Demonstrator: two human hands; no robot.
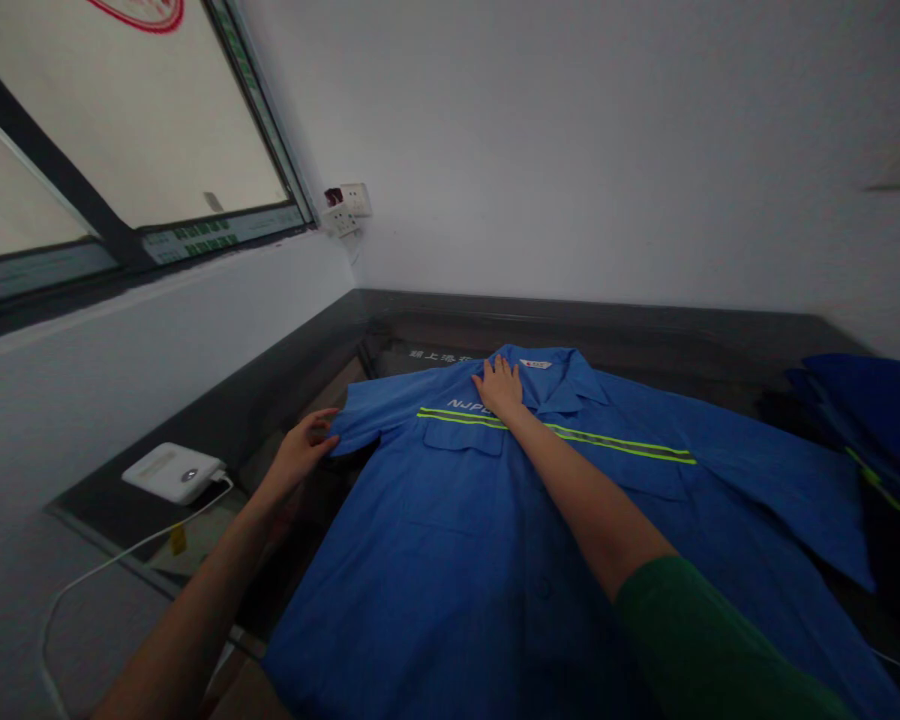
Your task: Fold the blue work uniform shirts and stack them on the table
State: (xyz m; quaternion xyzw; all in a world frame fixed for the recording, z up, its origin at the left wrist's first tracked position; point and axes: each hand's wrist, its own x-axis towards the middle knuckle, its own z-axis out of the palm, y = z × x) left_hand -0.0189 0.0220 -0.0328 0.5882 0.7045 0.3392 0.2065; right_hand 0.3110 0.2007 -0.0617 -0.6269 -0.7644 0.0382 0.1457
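Note:
A blue short-sleeved shirt (450, 520) with yellow-green stripes lies spread out, front up, its collar toward the wall. My right hand (501, 388) rests flat on the upper chest near the collar, fingers spread, covering part of the printed letters. At the end of the left-hand sleeve is my left hand (309, 445), its fingers curled at the cuff edge, with the thumb near the cloth. Whether cloth is pinched between those fingers is hard to make out.
A white device (172, 473) with a white cable sits on the dark ledge (270, 385) at the left. Folded dark blue clothing (877, 410) lies at the right. Wall sockets (349, 208) and a window are beyond.

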